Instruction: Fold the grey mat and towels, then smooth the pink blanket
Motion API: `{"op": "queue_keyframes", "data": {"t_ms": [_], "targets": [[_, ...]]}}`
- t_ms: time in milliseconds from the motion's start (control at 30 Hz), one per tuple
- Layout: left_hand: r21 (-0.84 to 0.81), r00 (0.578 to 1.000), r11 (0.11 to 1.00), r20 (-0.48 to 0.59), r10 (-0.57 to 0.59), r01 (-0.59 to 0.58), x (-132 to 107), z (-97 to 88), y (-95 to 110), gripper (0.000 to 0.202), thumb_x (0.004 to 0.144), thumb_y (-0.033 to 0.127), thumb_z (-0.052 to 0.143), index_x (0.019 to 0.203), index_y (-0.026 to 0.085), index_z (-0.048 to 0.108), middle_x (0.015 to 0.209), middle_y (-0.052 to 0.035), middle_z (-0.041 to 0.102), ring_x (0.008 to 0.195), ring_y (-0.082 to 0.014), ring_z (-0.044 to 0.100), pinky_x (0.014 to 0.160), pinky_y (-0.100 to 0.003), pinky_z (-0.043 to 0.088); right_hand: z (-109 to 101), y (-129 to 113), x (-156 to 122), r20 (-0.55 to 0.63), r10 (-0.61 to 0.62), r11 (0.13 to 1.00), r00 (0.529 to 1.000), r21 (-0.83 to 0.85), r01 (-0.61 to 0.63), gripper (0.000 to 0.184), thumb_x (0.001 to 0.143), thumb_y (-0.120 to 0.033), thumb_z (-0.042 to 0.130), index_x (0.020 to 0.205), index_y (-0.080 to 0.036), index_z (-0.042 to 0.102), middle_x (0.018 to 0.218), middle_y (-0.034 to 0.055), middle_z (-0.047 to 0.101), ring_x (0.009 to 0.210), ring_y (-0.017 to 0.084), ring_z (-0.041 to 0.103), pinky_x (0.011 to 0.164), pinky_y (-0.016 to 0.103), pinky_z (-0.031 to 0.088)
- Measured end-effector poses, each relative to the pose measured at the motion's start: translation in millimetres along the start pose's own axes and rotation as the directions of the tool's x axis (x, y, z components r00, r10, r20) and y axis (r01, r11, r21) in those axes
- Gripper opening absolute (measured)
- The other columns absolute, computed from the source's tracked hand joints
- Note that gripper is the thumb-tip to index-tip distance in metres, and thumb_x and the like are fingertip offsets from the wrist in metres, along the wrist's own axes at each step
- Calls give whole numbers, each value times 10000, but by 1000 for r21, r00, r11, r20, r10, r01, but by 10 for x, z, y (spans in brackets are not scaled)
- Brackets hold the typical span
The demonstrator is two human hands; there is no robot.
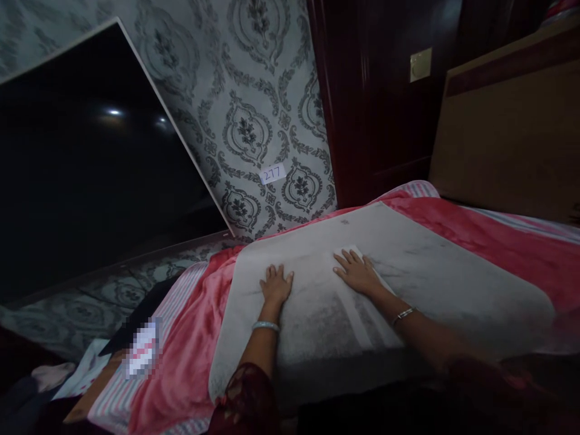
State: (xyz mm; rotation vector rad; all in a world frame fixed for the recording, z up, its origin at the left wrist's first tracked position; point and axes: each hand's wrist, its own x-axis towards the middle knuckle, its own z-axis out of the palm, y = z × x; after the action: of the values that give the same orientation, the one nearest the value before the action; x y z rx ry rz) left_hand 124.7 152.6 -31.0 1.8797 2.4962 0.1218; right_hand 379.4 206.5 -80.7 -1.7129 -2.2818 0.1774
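Observation:
A pale grey plush mat [312, 338] with rounded corners lies spread over a red blanket [185, 338]. My left hand [276, 287] rests flat on the mat, fingers spread, holding nothing. To its right, my right hand [357, 273] is also laid flat with its fingers apart. A lighter patch [361, 249] shows beside the right fingertips; whether it is a separate piece or brushed pile I cannot tell. Darker smudges and streaks mark the mat's surface around and below both hands.
Striped cloth [190, 284] shows under the red blanket. A large black television screen [90, 169] stands at the left. Behind, patterned wallpaper [247, 130] carries a paper label [272, 174] reading 277. A big cardboard box [507, 139] stands at the right by dark red wood panelling [376, 109].

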Motion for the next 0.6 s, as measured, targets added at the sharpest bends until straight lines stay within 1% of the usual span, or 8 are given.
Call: {"op": "queue_keyframes", "data": {"t_ms": [67,133,267,333,400,433,533,600], "targets": [[-34,999,999,-35,-3,2,23,47,-22,676,978,550,224,1550,204,325,1651,-149,210,1534,-299,142,1168,-605,249,-15,-2,-4,-9,-4,1000,1000,1,4,607,1010,-516,295,1569,-281,330,1640,64,237,1509,290,180,1191,553,148],[-94,998,995,-60,11,-16,33,84,-41,661,979,529,261,1539,188,346,1648,-161,210,1536,-301,129,1178,-599,226,-32,-11,-14,-8,1,1000,1000,0,-1,603,1011,-515,293,1567,-285,335,1638,64,242,1507,293,186,1189,560,146],[-316,999,949,-45,6,-20,41,66,-126,607,938,470,451,1479,195,443,1645,-150,219,1537,-299,128,1205,-560,181,-68,-32,-34,19,14,1000,1000,5,-14,603,1012,-513,285,1568,-285,330,1640,59,238,1512,286,169,1193,557,130],[-373,998,928,-63,-26,1,-8,41,-210,609,908,404,520,1461,153,466,1637,-174,225,1528,-310,165,1212,-508,204,-85,-38,-39,29,11,1000,1000,5,-11,608,1011,-511,281,1572,-280,321,1641,62,233,1513,284,167,1195,553,129],[-413,993,910,-95,-69,23,-134,43,-315,618,887,317,539,1455,87,461,1606,-219,284,1504,-316,246,1214,-457,225,-95,-38,-43,33,7,1000,999,9,-7,610,1010,-508,280,1572,-277,321,1640,65,236,1511,286,172,1193,556,133],[-438,990,898,-110,-87,30,-226,61,-371,617,876,277,541,1450,65,462,1578,-229,342,1485,-309,298,1215,-433,232,-95,-36,-45,31,6,1000,999,12,-7,610,1009,-509,279,1571,-277,324,1639,65,239,1511,287,174,1193,558,135],[-507,985,862,-136,-105,22,-565,173,-524,604,847,223,559,1428,69,491,1487,-194,499,1415,-262,431,1201,-362,282,-70,-22,-50,29,12,1000,1000,21,-12,618,1004,-515,271,1569,-271,330,1639,66,238,1512,288,169,1193,562,137],[-609,981,793,-138,-137,25,-773,258,-610,621,842,229,577,1434,68,481,1486,-177,506,1404,-242,449,1188,-336,309,-41,-11,-43,21,4,1000,1000,24,-5,623,999,-517,270,1565,-267,340,1636,70,246,1510,291,175,1191,567,143]]}}
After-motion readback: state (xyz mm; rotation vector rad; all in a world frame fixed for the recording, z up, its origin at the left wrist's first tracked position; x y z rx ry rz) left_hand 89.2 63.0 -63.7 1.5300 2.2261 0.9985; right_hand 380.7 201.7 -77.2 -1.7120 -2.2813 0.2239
